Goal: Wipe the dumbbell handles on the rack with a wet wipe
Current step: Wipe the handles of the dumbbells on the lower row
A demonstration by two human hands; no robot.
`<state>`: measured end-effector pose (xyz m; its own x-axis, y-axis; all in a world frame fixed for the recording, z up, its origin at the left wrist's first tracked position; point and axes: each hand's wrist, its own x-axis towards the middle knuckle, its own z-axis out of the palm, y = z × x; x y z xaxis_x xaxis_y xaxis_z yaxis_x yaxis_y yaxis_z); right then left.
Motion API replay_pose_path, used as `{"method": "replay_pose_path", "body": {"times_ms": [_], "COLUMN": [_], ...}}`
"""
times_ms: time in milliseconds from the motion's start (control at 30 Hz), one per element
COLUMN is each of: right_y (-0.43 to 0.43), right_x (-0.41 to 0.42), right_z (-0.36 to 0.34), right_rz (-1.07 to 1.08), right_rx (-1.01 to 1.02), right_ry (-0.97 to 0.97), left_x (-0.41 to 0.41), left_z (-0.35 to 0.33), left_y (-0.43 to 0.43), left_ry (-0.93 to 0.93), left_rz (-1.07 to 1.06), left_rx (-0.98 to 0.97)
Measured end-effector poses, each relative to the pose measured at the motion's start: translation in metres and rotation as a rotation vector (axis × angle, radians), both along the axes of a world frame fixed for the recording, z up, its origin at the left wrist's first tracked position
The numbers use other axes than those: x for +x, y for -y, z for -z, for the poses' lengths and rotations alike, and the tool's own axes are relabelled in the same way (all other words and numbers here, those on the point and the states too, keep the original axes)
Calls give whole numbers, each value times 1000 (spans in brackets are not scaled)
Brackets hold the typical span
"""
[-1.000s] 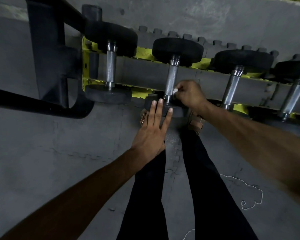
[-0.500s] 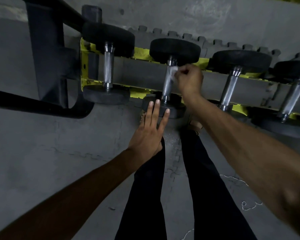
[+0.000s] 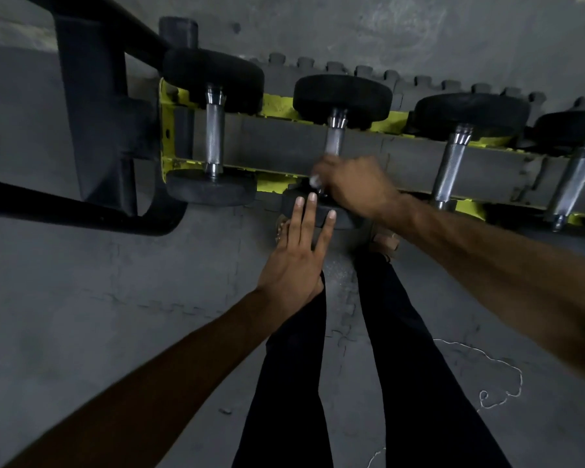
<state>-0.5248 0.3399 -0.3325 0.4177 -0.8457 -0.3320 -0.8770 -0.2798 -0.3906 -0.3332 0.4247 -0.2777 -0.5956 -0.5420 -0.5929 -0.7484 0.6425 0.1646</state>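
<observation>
Underfoot, grey interlocking floor mats [image 3: 81, 298], yellow rack [image 3: 277, 104]

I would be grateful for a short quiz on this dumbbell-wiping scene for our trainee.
1. True or false: the left hand holds the wipe.
2. Which dumbbell, counted from the left, does the right hand grip? A first, B second, C fourth.
3. Fill in: the rack is painted ____.
Key: 1 false, the right hand holds the wipe and the left hand lies open. 2 B, the second dumbbell. 3 yellow.
</observation>
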Motion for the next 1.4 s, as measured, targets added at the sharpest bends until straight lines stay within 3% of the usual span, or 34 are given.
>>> {"method": "replay_pose_path", "body": {"times_ms": [100, 200, 267, 433, 567, 633, 833, 1000, 1067, 1233, 1300, 1400], "right_y": [14, 41, 41, 1, -14, -24, -47, -64, -61, -29, -41, -57], "right_x": [-12, -25, -33, -13, -45, -76, -175, -200, -204, -222, -216, -198], "right_z": [-11, -15, -16, -20, -30, -31, -35, -31, -30, -21, -22, -27], "right_rz": [-141, -61, 17, -152, 188, 264, 143, -205, -339, -74, -103, -353], "right_rx": [-3, -193, -230, 81, 115, 89, -129, 35, 14, -177, -86, 149], "right_ry": [-52, -176, -161, 62, 278, 295, 82, -96, -115, -116, -100, -103], "left_x": [2, 3, 2, -3, -32, -56, -143, -184, -190, -197, -199, -201], "left_z": [1, -1, -3, -7, -15, -17, -14, -8, -8, -9, -10, -12], "left_y": [3, 4, 3, 3, -11, -21, -52, -70, -75, -80, -81, -81], "left_ry": [-5, -17, -17, -40, -88, -145, -224, -132, -108, -67, -63, -75], "left_rz": [17, 16, 12, -36, 15, 12, 24, 20, 3, -22, -34, -56], "left_rx": [-5, -2, -11, -46, -73, -56, 4, 28, 30, 7, 10, 15]}}
